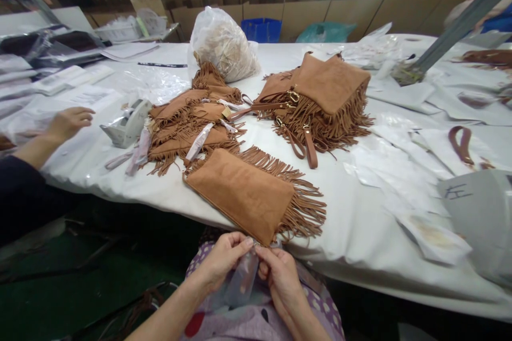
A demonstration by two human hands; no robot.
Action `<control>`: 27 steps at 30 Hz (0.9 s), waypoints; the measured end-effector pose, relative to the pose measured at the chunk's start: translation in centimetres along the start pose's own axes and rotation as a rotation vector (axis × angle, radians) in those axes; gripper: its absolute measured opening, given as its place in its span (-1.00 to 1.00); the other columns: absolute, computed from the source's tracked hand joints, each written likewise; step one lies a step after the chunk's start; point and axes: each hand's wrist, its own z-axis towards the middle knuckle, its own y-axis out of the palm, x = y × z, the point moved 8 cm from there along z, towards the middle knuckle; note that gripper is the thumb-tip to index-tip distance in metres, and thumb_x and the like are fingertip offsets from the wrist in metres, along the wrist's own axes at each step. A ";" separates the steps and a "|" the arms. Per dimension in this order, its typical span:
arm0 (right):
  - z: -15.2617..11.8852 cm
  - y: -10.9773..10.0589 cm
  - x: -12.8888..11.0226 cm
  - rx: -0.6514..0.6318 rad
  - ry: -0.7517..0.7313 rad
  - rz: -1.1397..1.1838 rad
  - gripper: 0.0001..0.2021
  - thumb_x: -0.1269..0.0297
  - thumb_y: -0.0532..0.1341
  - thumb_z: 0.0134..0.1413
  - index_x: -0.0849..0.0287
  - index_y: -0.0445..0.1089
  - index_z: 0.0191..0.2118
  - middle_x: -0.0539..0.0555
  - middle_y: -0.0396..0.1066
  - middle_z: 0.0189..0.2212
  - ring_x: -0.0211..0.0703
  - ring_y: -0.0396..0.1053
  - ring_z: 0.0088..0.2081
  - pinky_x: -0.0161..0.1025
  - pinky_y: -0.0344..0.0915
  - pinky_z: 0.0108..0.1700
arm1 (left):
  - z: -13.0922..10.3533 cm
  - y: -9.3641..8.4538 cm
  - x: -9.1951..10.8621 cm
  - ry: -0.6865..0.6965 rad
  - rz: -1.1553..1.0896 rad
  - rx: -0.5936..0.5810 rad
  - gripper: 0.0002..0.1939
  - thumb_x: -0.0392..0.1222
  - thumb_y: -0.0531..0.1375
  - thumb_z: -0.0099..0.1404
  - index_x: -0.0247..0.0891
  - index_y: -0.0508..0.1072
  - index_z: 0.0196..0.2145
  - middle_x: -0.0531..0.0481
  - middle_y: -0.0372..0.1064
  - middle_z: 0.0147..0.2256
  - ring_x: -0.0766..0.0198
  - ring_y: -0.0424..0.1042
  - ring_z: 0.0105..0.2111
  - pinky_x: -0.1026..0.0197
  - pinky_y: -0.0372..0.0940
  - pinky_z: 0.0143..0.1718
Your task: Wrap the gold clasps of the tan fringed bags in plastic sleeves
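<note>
Item: small clear plastic sleeve (pixel 244 277), held low over the lap at 6 o'clock, just below the table edge (pixel 360 256). Left hand (pixel 222 258) and right hand (pixel 280 277) each pinch its upper rim between thumb and fingertips, the two grips close together, likely so the thin film stays taut and its mouth can be worked; whether anything is inside cannot be told. Directly above, at 12 o'clock from the hands: one tan fringed pouch (pixel 244 192), flat, fringe toward 3 o'clock, its near corner overhanging the table edge within easy reach. Beyond it, at 11 o'clock: a loose heap of similar pouches (pixel 188 122) with paper tags. At 1 o'clock: a stack of pouches with straps (pixel 320 101). Far, 12 o'clock: a filled plastic bag (pixel 224 42). At 9 o'clock: another person's hand (pixel 68 122), resting on the white table cover.
</note>
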 end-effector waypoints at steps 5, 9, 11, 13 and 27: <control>0.3 -0.5 -0.3 0.049 -0.081 -0.176 -0.54 -0.09 0.34 -0.28 0.19 0.21 -0.71 -0.13 0.05 -0.85 -0.41 -0.07 -0.75 -0.37 -0.16 -0.67 | -0.9 1.4 -0.4 -0.067 0.069 -0.188 -0.47 0.23 0.24 0.07 -0.40 0.46 -0.37 -0.05 0.39 -0.51 0.37 0.28 -0.57 0.34 0.12 -0.53; 0.0 -0.9 -1.9 0.137 -0.252 -0.423 -0.49 -0.17 0.28 -0.22 0.19 0.21 -0.74 -0.06 0.13 -0.83 -0.36 -0.01 -0.73 -0.35 -0.11 -0.66 | -0.4 1.6 -0.9 -0.106 0.027 -0.091 -0.43 0.27 0.29 -0.05 -0.37 0.45 -0.39 -0.05 0.39 -0.59 0.31 0.33 -0.62 0.29 0.20 -0.54; -0.3 -0.8 -2.5 0.145 -0.293 -0.484 -0.49 -0.18 0.26 -0.19 0.19 0.24 -0.73 -0.05 0.15 -0.82 -0.34 0.02 -0.72 -0.34 -0.08 -0.64 | -0.1 1.4 -0.9 -0.111 0.015 -0.037 -0.44 0.25 0.33 -0.10 -0.36 0.45 -0.44 -0.04 0.38 -0.61 0.31 0.32 -0.64 0.30 0.20 -0.57; -0.6 -0.7 -2.7 0.130 -0.301 -0.499 -0.49 -0.19 0.25 -0.17 0.20 0.27 -0.71 -0.05 0.15 -0.81 -0.33 0.03 -0.70 -0.34 -0.07 -0.63 | 0.1 1.2 -0.8 -0.107 0.005 0.011 -0.47 0.21 0.35 -0.13 -0.38 0.47 -0.48 -0.05 0.38 -0.63 0.32 0.31 -0.65 0.31 0.16 -0.60; 0.1 -0.2 0.8 -0.068 -0.007 -0.056 -0.58 -0.01 0.41 -0.29 0.28 0.34 -0.60 -0.03 0.25 -0.72 -0.44 -0.04 -0.70 -0.40 -0.14 -0.64 | 0.8 0.0 -1.3 -0.168 -0.120 0.104 -0.82 -0.19 0.28 -0.22 -0.33 0.40 -0.62 -0.01 0.34 -0.71 0.30 0.30 -0.70 0.31 0.14 -0.64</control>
